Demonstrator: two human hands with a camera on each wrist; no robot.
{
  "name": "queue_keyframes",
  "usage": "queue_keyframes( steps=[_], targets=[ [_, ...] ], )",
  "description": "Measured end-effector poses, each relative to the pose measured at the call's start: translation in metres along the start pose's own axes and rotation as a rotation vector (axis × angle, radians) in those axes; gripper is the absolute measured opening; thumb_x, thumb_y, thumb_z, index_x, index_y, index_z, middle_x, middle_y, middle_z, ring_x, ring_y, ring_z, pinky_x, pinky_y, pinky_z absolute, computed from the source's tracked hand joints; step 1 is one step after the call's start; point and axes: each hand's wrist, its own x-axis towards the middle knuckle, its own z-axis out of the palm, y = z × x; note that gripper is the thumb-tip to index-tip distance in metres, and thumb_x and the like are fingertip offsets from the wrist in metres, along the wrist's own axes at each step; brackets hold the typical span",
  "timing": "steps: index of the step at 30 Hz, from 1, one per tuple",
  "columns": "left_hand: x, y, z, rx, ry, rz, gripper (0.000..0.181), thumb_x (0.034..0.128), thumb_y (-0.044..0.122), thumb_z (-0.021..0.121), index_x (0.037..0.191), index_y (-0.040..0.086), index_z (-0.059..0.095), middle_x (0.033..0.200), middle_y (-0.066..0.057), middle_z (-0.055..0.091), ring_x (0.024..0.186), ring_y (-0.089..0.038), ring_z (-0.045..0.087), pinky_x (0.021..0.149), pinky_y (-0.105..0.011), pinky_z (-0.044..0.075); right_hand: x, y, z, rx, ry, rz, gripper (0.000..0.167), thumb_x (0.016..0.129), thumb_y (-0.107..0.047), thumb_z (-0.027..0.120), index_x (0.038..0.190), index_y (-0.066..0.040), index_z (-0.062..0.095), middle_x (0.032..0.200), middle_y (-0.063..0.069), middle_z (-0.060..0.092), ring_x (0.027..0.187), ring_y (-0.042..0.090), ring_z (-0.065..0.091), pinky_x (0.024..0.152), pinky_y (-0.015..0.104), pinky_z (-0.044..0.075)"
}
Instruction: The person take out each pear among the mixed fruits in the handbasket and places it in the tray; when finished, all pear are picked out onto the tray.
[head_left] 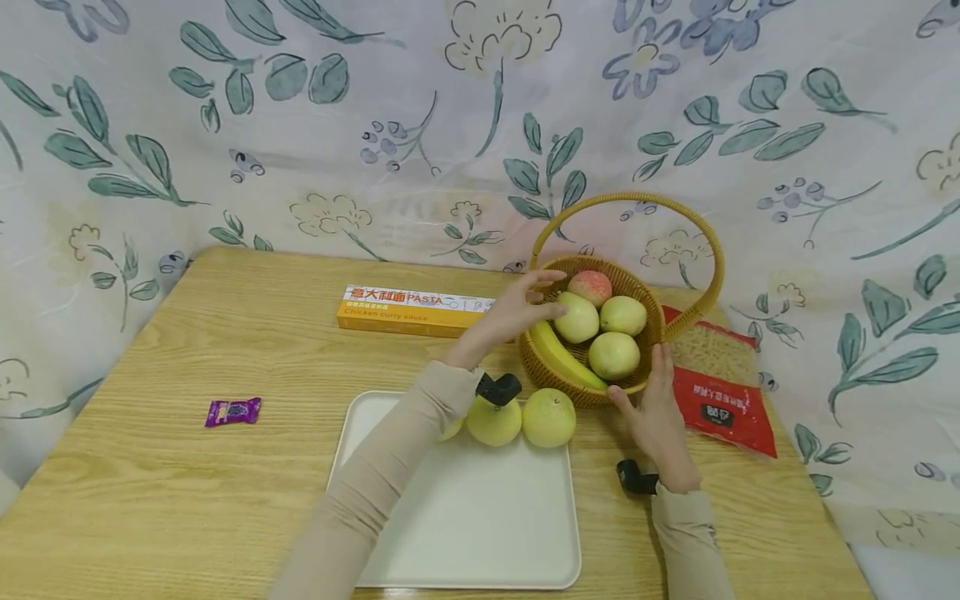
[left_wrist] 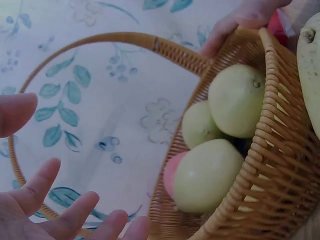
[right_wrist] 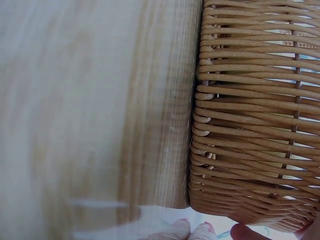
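Note:
A wicker basket [head_left: 581, 392] with a tall handle holds several yellow-green fruits [head_left: 614, 356], a red peach [head_left: 590, 287] and a banana [head_left: 562, 354]. My left hand [head_left: 510, 315] is at the basket's left rim with its fingers spread, near the green fruit [head_left: 577, 318]; contact is unclear. In the left wrist view the left hand's fingers [left_wrist: 75, 212] are apart and hold nothing. My right hand [head_left: 656, 412] rests against the basket's right front side, thumb and fingers extended. The right wrist view shows the basket's woven wall [right_wrist: 255, 120] close up, with fingertips [right_wrist: 200, 231] at the bottom edge.
A cream tray [head_left: 480, 517] lies in front, with yellow-green fruits [head_left: 549, 417] at its back edge, partly behind my left sleeve. A pasta box [head_left: 408, 312] lies left of the basket, a red pasta bag [head_left: 723, 400] to its right. A purple packet [head_left: 233, 412] lies at the left.

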Motion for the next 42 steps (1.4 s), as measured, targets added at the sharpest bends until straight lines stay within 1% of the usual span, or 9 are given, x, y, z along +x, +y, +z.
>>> queue_keyframes(
  steps=[2, 6, 10, 13, 18, 26, 34, 37, 42],
  targets=[
    [0.009, 0.001, 0.005, -0.003, -0.001, -0.026, 0.052, 0.0949, 0.026, 0.061, 0.144, 0.020, 0.044, 0.152, -0.006, 0.039, 0.141, -0.032, 0.035, 0.112, -0.046, 0.037, 0.000, 0.000, -0.001, -0.006, 0.004, 0.005, 0.093, 0.098, -0.047, 0.049, 0.154, -0.003, -0.011, 0.161, 0.020, -0.012, 0.139, 0.055, 0.021, 0.090, 0.066, 0.043],
    [0.029, 0.001, 0.012, -0.102, -0.003, -0.098, 0.053, 0.0960, 0.031, 0.059, 0.145, 0.018, 0.043, 0.153, -0.010, 0.037, 0.140, -0.030, 0.037, 0.111, -0.049, 0.037, 0.000, 0.000, -0.001, -0.006, 0.005, 0.005, 0.093, 0.098, -0.047, 0.049, 0.154, -0.002, -0.010, 0.161, 0.020, -0.012, 0.139, 0.055, 0.022, 0.088, 0.066, 0.044],
    [0.044, -0.001, 0.020, -0.203, 0.062, -0.169, 0.050, 0.0961, 0.030, 0.058, 0.142, 0.016, 0.045, 0.153, -0.012, 0.036, 0.136, -0.032, 0.042, 0.109, -0.052, 0.039, 0.000, 0.001, 0.000, 0.000, -0.003, -0.001, 0.093, 0.098, -0.046, 0.050, 0.154, -0.002, -0.011, 0.161, 0.021, -0.013, 0.139, 0.055, 0.020, 0.090, 0.066, 0.043],
    [0.050, -0.003, 0.027, -0.190, 0.113, -0.180, 0.052, 0.0958, 0.029, 0.059, 0.142, 0.011, 0.045, 0.151, -0.013, 0.039, 0.135, -0.032, 0.043, 0.109, -0.049, 0.039, 0.001, 0.002, 0.001, 0.000, 0.000, -0.003, 0.093, 0.098, -0.046, 0.050, 0.154, -0.003, -0.011, 0.161, 0.021, -0.013, 0.139, 0.055, 0.022, 0.087, 0.064, 0.045],
    [0.055, -0.005, 0.037, -0.171, 0.143, -0.199, 0.059, 0.0947, 0.030, 0.060, 0.146, 0.009, 0.039, 0.151, -0.012, 0.040, 0.133, -0.030, 0.044, 0.110, -0.045, 0.039, 0.002, 0.003, 0.001, -0.001, 0.012, -0.006, 0.093, 0.098, -0.047, 0.049, 0.154, -0.004, -0.010, 0.162, 0.020, -0.012, 0.138, 0.055, 0.024, 0.086, 0.064, 0.045],
    [0.065, 0.003, 0.054, -0.204, 0.218, -0.309, 0.074, 0.0879, 0.039, 0.066, 0.150, 0.015, 0.032, 0.154, -0.013, 0.033, 0.137, -0.032, 0.039, 0.106, -0.052, 0.041, 0.003, 0.003, 0.001, 0.005, 0.011, 0.007, 0.094, 0.097, -0.048, 0.050, 0.154, -0.003, -0.010, 0.162, 0.020, -0.012, 0.139, 0.055, 0.023, 0.092, 0.067, 0.042],
    [0.075, -0.015, 0.065, -0.253, 0.293, -0.434, 0.084, 0.0855, 0.039, 0.071, 0.153, 0.021, 0.024, 0.159, -0.015, 0.016, 0.138, -0.041, 0.034, 0.096, -0.058, 0.048, 0.001, 0.003, 0.004, 0.003, 0.003, 0.014, 0.093, 0.097, -0.045, 0.052, 0.154, -0.004, -0.010, 0.162, 0.019, -0.013, 0.138, 0.055, 0.025, 0.087, 0.064, 0.045],
    [0.078, -0.023, 0.066, -0.275, 0.276, -0.432, 0.078, 0.0863, 0.034, 0.071, 0.151, 0.024, 0.029, 0.158, -0.014, 0.018, 0.134, -0.043, 0.037, 0.091, -0.062, 0.049, 0.000, 0.002, 0.005, -0.006, 0.003, 0.012, 0.093, 0.097, -0.045, 0.051, 0.154, -0.003, -0.009, 0.162, 0.021, -0.011, 0.137, 0.055, 0.027, 0.081, 0.061, 0.048],
    [0.082, -0.029, 0.063, -0.264, 0.162, -0.382, 0.063, 0.0899, 0.029, 0.067, 0.147, 0.023, 0.039, 0.156, -0.014, 0.026, 0.132, -0.045, 0.041, 0.091, -0.065, 0.047, 0.001, 0.002, 0.003, -0.009, 0.025, 0.006, 0.092, 0.097, -0.045, 0.052, 0.155, -0.004, -0.006, 0.162, 0.019, -0.008, 0.136, 0.053, 0.031, 0.078, 0.059, 0.048]
  ],
)
